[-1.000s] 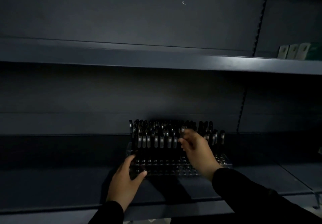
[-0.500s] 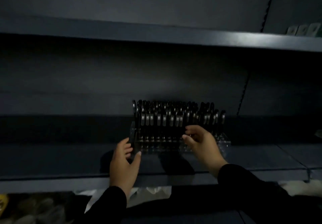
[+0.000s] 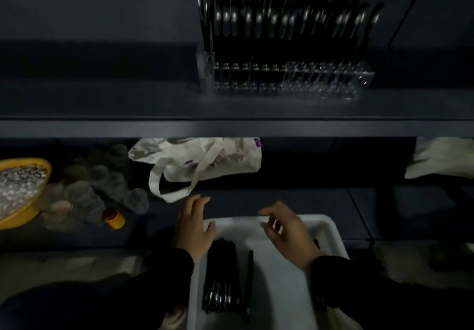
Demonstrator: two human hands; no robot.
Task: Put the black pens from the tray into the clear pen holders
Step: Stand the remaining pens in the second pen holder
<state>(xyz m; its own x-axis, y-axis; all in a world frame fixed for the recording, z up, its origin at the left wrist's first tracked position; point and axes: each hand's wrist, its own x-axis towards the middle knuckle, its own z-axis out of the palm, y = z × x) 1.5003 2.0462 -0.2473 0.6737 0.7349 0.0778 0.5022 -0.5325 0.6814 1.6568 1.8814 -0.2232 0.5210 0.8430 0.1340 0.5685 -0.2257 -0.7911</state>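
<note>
Dim shelf above the white tray [image 3: 331, 229] is carrying our mostly filled clear pen holder [image 3: 287, 78], while a bundle of black pens [image 3: 221, 276] is waiting in the tray, our left hand [image 3: 195, 229] and right hand [image 3: 287, 234] hovering empty, fingers loosely spread.

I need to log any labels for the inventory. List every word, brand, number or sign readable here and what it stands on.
No text can be read.
cloth tote bag: purple marks, too blurred to read.
black pens in the clear pen holder: only shiny clips show, no lettering.
white tray: no print visible.
small yellow cup: no print visible.
</note>
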